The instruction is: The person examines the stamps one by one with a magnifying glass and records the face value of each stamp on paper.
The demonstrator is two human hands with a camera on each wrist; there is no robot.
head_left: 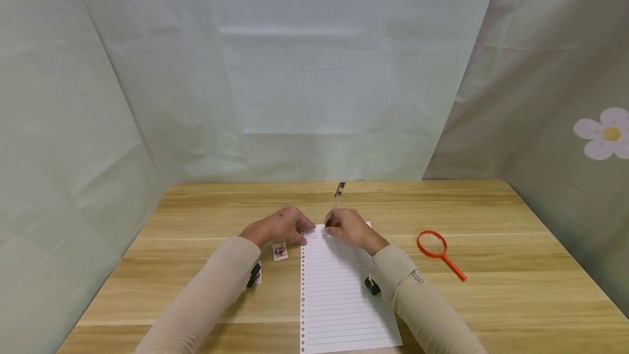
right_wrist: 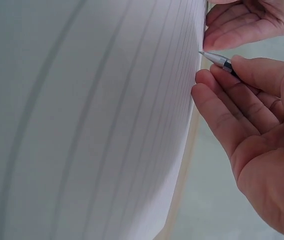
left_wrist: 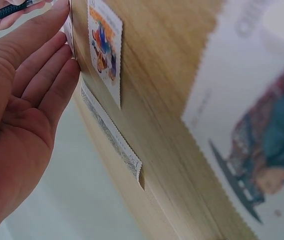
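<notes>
At centre frame, the right hand [head_left: 350, 228] pinches a slim clear pen [head_left: 336, 201], tip on the top edge of a lined, hole-punched white sheet [head_left: 339, 294]. The left hand [head_left: 280, 226], fingers straight, presses the sheet's top left corner. The sheet lies flat on the wood-grain bench [head_left: 491, 299]. A serrated stamp [head_left: 280, 251] lies below the left hand; an orange magnifier [head_left: 439, 251] lies at right.

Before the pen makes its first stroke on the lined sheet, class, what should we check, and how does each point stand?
1. Right hand grips the clear black-tipped pen: ok.
2. Pen tip at the top of the white lined loose-leaf sheet: ok.
3. Left hand steadies the sheet's top left corner with its fingertips: ok.
4. Small colourful postage stamp lies off the sheet: ok.
5. Orange magnifying glass lies apart from the hands: ok.
6. Ink flows: cannot tell.
</notes>
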